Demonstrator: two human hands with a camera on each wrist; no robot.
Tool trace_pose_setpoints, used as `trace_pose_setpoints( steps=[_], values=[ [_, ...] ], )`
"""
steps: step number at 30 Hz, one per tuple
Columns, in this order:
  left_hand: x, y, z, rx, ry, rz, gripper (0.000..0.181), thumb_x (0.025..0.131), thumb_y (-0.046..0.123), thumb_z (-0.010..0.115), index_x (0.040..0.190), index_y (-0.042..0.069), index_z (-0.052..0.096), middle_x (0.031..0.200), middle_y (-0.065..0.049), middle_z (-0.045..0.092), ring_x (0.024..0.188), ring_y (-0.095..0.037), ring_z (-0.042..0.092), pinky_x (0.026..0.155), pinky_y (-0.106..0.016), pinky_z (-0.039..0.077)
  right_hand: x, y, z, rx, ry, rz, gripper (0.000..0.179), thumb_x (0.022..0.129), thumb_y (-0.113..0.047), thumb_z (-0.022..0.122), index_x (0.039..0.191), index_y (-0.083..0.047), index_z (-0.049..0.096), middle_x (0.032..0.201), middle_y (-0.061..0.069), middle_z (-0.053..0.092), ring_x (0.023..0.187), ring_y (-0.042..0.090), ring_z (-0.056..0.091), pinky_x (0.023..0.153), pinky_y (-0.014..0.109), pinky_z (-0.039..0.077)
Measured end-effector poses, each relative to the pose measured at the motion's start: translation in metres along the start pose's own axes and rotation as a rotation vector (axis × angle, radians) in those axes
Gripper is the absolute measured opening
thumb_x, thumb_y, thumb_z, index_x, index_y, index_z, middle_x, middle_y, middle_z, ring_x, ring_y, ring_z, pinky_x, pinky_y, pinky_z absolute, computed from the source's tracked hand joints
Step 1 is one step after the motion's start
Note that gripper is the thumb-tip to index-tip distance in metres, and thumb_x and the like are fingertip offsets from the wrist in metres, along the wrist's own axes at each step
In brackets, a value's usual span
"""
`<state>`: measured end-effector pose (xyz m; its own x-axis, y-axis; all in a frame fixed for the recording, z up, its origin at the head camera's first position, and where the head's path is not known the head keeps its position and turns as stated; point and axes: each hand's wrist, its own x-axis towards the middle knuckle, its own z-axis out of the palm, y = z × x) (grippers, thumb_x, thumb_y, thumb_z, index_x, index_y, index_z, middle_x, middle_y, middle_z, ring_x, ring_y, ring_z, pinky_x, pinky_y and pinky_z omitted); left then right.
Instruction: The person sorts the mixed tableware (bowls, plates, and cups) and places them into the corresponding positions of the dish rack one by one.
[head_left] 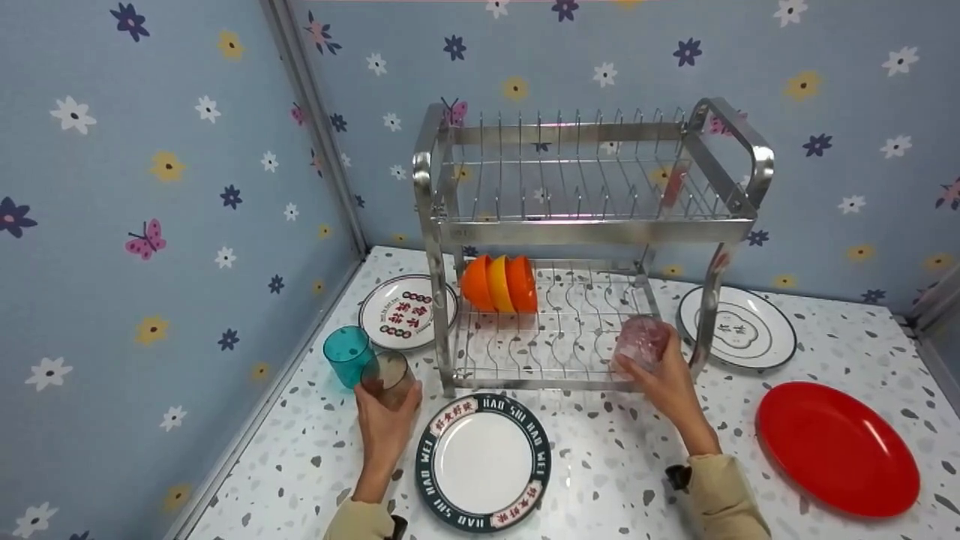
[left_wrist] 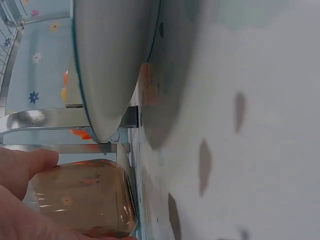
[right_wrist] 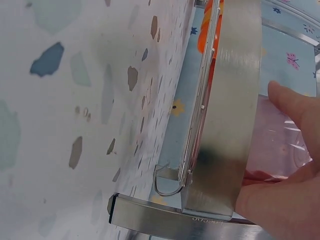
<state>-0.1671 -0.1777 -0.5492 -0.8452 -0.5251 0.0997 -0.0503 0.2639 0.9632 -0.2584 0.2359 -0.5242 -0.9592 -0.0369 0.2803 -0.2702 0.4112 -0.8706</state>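
My left hand (head_left: 388,427) grips a clear brown cup (head_left: 387,377) low over the table at the left, beside a teal cup (head_left: 348,354). In the left wrist view, thumb and fingers wrap the brown cup (left_wrist: 85,197) from both sides. With my right hand (head_left: 670,386) I hold a clear pink cup (head_left: 642,341) at the right end of the dish rack's lower shelf (head_left: 555,337). The right wrist view has the pink cup (right_wrist: 277,142) just behind the rack's front bar (right_wrist: 232,100), thumb and fingers around it.
Orange and yellow bowls (head_left: 499,284) stand on edge in the lower shelf's left end. A dark-rimmed plate (head_left: 484,461) lies in front of the rack. White plates (head_left: 375,307) (head_left: 776,337) flank it, and a red plate (head_left: 836,450) lies at the right.
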Motion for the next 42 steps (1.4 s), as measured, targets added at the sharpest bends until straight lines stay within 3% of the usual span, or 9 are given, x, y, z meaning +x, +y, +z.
trace_pose_setpoints(
  steps=[9, 15, 20, 26, 32, 37, 42],
  values=[
    [-0.008, 0.003, -0.004, -0.111, 0.054, 0.055, 0.079, 0.090, 0.027, 0.080, 0.145, 0.002, 0.030, 0.132, -0.020, 0.041, 0.124, -0.033, 0.048, 0.106, -0.046, 0.041, -0.001, -0.003, -0.003, -0.019, 0.027, 0.026, 0.107, 0.085, -0.017, 0.086, 0.158, 0.006, 0.011, 0.154, 0.038, 0.032, 0.141, 0.049, 0.038, 0.118, 0.057, 0.030],
    [-0.013, 0.007, -0.005, -0.124, 0.065, 0.108, 0.076, 0.092, 0.027, 0.078, 0.146, 0.004, 0.031, 0.133, -0.019, 0.042, 0.123, -0.032, 0.048, 0.104, -0.048, 0.042, 0.000, -0.011, -0.006, -0.021, 0.059, -0.027, 0.107, 0.086, -0.018, 0.084, 0.159, 0.005, 0.010, 0.160, 0.036, 0.023, 0.149, 0.047, 0.026, 0.120, 0.057, 0.025],
    [-0.018, 0.009, -0.003, -0.118, 0.087, 0.161, 0.070, 0.090, 0.024, 0.081, 0.141, 0.005, 0.037, 0.127, -0.016, 0.052, 0.119, -0.031, 0.053, 0.100, -0.049, 0.044, -0.001, -0.018, -0.006, -0.020, 0.069, -0.062, 0.106, 0.086, -0.018, 0.084, 0.159, 0.005, 0.012, 0.162, 0.032, 0.021, 0.150, 0.045, 0.025, 0.119, 0.055, 0.026],
    [-0.025, 0.011, 0.003, -0.129, 0.088, 0.202, 0.074, 0.086, 0.020, 0.085, 0.145, 0.008, 0.041, 0.123, -0.012, 0.057, 0.107, -0.026, 0.056, 0.089, -0.039, 0.049, -0.002, -0.023, -0.003, -0.061, 0.103, -0.135, 0.103, 0.084, -0.018, 0.085, 0.158, 0.006, 0.018, 0.161, 0.030, 0.024, 0.147, 0.047, 0.028, 0.116, 0.062, 0.027],
    [-0.032, 0.016, 0.007, -0.149, 0.036, 0.276, 0.075, 0.083, 0.017, 0.088, 0.145, 0.011, 0.045, 0.125, -0.008, 0.060, 0.112, -0.018, 0.056, 0.096, -0.030, 0.046, -0.003, -0.033, -0.004, -0.132, 0.137, -0.191, 0.099, 0.084, -0.021, 0.086, 0.157, 0.000, 0.023, 0.158, 0.030, 0.027, 0.146, 0.050, 0.026, 0.114, 0.071, 0.021],
    [-0.039, 0.026, 0.011, -0.126, 0.013, 0.297, 0.078, 0.079, 0.016, 0.092, 0.145, 0.013, 0.049, 0.129, -0.006, 0.061, 0.119, -0.017, 0.057, 0.102, -0.037, 0.045, -0.005, -0.043, -0.003, -0.133, 0.141, -0.254, 0.098, 0.082, -0.018, 0.088, 0.155, 0.001, 0.027, 0.159, 0.029, 0.026, 0.146, 0.049, 0.027, 0.114, 0.072, 0.022],
    [-0.045, 0.037, 0.017, -0.094, 0.002, 0.347, 0.085, 0.071, 0.008, 0.095, 0.143, 0.005, 0.052, 0.125, -0.012, 0.063, 0.114, -0.024, 0.061, 0.100, -0.039, 0.049, -0.009, -0.054, -0.002, -0.126, 0.125, -0.279, 0.096, 0.081, -0.018, 0.088, 0.155, 0.001, 0.030, 0.162, 0.025, 0.022, 0.150, 0.045, 0.021, 0.114, 0.073, 0.017]
  ],
)
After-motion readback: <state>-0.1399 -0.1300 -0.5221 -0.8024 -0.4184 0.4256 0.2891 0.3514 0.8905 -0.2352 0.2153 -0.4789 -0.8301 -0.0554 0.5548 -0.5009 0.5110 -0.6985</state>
